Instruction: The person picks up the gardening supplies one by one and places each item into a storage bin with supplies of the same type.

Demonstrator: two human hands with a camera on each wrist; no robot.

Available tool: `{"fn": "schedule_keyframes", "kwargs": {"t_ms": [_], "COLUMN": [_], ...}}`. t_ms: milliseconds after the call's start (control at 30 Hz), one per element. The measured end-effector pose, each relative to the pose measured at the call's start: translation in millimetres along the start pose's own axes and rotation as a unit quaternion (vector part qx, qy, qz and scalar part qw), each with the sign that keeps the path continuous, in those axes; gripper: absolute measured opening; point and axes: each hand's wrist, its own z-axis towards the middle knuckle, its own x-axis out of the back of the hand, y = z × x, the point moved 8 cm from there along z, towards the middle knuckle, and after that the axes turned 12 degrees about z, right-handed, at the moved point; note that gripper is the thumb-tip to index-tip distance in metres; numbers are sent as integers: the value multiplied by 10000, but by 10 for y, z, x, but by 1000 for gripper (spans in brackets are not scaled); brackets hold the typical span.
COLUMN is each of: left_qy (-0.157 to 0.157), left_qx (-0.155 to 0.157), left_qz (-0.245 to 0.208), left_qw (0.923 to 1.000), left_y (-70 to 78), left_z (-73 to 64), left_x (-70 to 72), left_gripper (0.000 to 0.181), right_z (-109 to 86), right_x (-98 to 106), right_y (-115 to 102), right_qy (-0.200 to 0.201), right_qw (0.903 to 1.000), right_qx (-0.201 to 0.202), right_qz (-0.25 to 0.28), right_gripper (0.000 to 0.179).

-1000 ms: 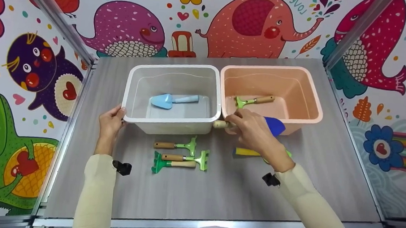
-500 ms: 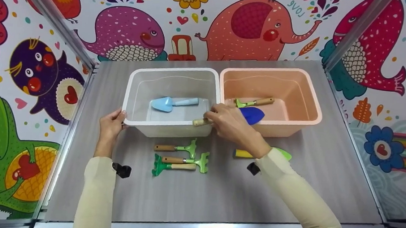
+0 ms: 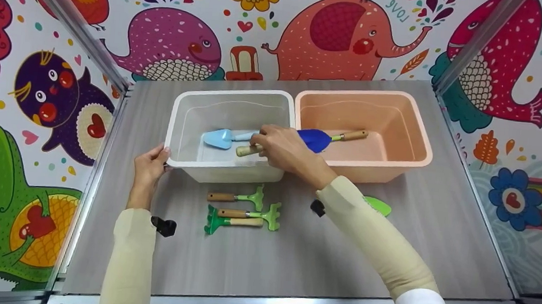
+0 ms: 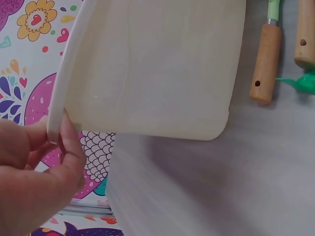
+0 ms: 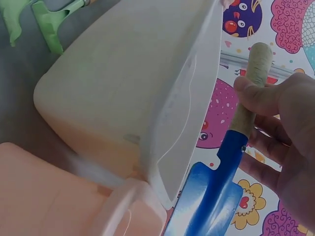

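Observation:
My left hand (image 3: 148, 170) pinches the front left corner of the white bin's (image 3: 202, 164) rim; the left wrist view shows thumb and fingers (image 4: 71, 152) on both sides of it. My right hand (image 3: 286, 149) grips a blue trowel (image 3: 314, 140) by its wooden handle (image 5: 259, 61). The trowel is above the bins, handle over the white one and blade reaching over the peach bin (image 3: 375, 174). A light blue trowel (image 3: 219, 138) lies in the white bin, its handle end partly hidden by my right hand. In the peach bin, a wooden-handled tool (image 3: 353, 135) is partly covered by the blue blade.
In front of the white bin lie two light green rakes, one (image 3: 221, 197) behind the other (image 3: 232, 213), and a darker green rake (image 3: 212, 221). A bright green trowel blade (image 3: 379, 206) shows beside my right sleeve. The bins stand side by side.
My right hand has carried the blue trowel leftward, from in front of the peach bin to over the white bin's right side. The left hand stays on the rim.

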Motion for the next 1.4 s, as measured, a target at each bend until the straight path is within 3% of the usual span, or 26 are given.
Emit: {"fn": "schedule_keyframes", "kwargs": {"t_ms": [167,333,533,767,967,1233,1400], "left_qy": [28,55,89,81,128,155,79], "left_qx": [1,-39,-120,-127,-40,-106,-38], "left_qz": [2,-15,14,-31,41,-16,-24], "left_qw": [10000,10000,9999,9999,9999,9998,10000], "left_y": [12,5,12,19,-2,12,12], "left_z": [-5,3,12,13,0,-2,7], "left_x": [-12,-13,-22,-62,-12,30,5], "left_gripper": [45,45,45,44,44,45,46], "right_z": [134,290,464,628,765,829,821], "right_x": [-15,-49,-94,-212,-186,-293,-375], "right_y": [20,-41,-68,-99,-156,-63,86], "right_qy": [-123,-93,-4,-206,216,118,98], "right_qw": [9981,9953,9946,9953,9951,9879,9781], "right_qx": [-376,-476,-558,-551,-495,-920,-1196], "right_qz": [470,840,875,769,823,1239,1700], "right_gripper": [27,27,26,25,24,27,25]}}
